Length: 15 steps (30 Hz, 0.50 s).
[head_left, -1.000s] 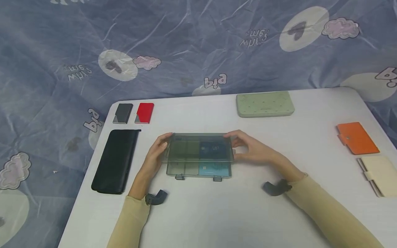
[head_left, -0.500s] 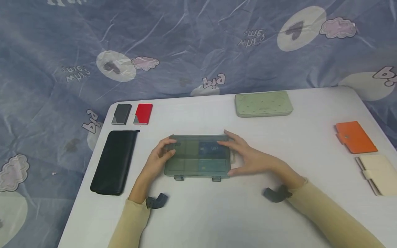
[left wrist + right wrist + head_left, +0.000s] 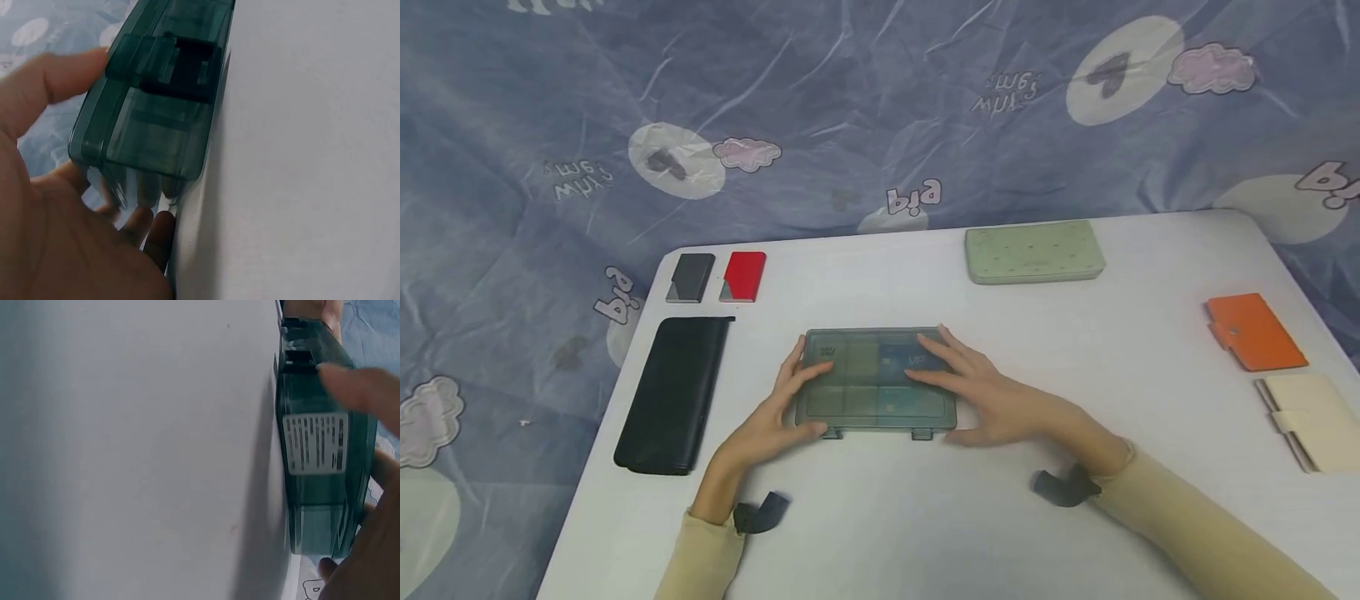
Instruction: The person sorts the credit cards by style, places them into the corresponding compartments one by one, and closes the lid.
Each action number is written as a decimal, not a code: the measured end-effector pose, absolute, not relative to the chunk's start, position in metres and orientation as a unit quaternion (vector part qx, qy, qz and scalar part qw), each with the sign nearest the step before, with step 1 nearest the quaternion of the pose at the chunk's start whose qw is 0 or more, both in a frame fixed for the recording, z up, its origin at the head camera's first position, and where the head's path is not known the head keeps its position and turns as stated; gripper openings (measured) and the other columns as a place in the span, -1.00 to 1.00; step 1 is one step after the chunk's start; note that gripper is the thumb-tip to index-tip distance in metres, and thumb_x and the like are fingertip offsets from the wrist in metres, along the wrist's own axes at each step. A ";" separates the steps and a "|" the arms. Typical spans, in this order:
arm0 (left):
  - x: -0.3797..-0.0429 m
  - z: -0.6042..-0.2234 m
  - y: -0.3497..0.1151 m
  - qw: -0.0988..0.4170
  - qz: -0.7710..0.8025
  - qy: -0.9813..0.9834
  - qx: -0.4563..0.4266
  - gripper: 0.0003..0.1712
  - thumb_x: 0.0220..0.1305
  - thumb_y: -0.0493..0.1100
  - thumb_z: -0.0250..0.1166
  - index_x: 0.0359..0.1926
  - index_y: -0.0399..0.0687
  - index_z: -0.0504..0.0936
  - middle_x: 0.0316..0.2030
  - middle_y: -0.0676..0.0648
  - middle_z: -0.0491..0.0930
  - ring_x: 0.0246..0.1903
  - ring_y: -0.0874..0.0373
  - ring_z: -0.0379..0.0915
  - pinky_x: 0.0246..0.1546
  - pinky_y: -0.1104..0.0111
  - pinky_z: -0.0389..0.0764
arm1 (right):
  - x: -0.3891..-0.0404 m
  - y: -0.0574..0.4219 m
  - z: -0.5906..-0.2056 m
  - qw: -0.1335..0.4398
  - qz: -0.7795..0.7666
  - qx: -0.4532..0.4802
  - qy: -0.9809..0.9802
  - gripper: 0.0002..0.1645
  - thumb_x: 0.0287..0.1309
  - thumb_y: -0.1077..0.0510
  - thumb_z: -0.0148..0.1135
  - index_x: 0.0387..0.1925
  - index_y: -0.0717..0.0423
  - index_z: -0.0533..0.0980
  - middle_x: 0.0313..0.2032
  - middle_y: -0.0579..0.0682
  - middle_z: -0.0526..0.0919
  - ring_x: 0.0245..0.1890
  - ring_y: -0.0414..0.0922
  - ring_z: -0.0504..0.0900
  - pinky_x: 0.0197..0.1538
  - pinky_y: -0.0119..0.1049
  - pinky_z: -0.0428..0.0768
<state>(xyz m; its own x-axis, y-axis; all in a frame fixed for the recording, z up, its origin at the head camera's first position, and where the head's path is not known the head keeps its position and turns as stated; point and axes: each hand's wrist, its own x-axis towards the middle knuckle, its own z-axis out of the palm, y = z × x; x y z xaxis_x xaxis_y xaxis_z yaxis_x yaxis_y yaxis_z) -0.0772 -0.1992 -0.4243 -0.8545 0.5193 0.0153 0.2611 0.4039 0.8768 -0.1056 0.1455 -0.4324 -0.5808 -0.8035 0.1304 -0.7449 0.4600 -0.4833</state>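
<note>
A translucent green plastic box (image 3: 853, 379) lies on the white table in the head view, its lid down. Divided compartments and blue cards marked VIP show through the lid on the right. My left hand (image 3: 771, 421) spans its left end, with a finger over the lid and the thumb at the left front latch (image 3: 165, 65). At the right end, my right hand (image 3: 1000, 400) lays spread, fairly straight fingers over the lid, thumb by the front corner. In the right wrist view, a white printed label (image 3: 316, 444) is on the box's side.
Left of the box lies a black wallet (image 3: 673, 396), with a grey card case (image 3: 691, 277) and a red card case (image 3: 744, 277) behind. A green case (image 3: 1033, 252) sits at the back. Orange (image 3: 1257, 332) and cream (image 3: 1311, 422) card holders lie far right.
The box lid has come down from partly raised to flat. My left hand has slid toward the front, its thumb reaching the latch. My right fingers have moved from the lid's edge onto its top.
</note>
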 end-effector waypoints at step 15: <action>-0.085 -0.464 -0.201 0.105 0.449 0.854 0.242 0.18 -0.27 -0.43 0.46 0.39 0.22 0.10 0.43 0.05 -0.61 0.42 0.06 -0.62 0.19 -0.22 0.08 | -0.102 0.132 -0.442 0.033 -0.236 -0.414 0.878 0.14 -0.21 -0.17 0.45 0.40 -0.22 0.07 0.46 0.04 -0.27 0.43 0.13 -0.44 0.19 0.33 0.12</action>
